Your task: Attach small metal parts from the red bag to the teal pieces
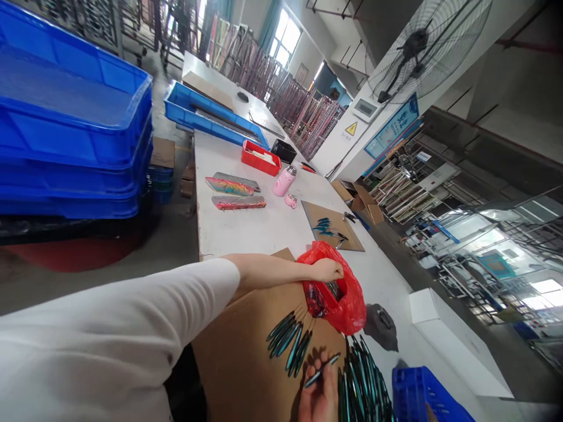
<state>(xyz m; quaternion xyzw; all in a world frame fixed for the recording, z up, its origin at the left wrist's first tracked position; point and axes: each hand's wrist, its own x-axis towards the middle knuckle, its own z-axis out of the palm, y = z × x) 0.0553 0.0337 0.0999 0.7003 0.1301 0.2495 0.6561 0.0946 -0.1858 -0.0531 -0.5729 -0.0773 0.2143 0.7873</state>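
Observation:
At the mouth of a red plastic bag (354, 308), my left hand (328, 270) is closed, its fingertips over the dark small items inside; whatever it pinches is too small to make out. My right hand (320, 384), near the bottom edge, holds a slim dark teal piece (322, 370) between thumb and fingers. Several similar teal pieces (284, 335) lie fanned out on the brown cardboard (237, 357), some with thin wires at their ends. A larger pile of teal pieces (363, 384) lies right of my right hand.
Blue crates (74, 140) stand stacked at the left. On the white table (233, 234) are a pink bottle (284, 181), a red tray (261, 158), a board (329, 214) with teal pieces, a grey round object (382, 325), a white box (457, 346) and a blue basket (426, 392).

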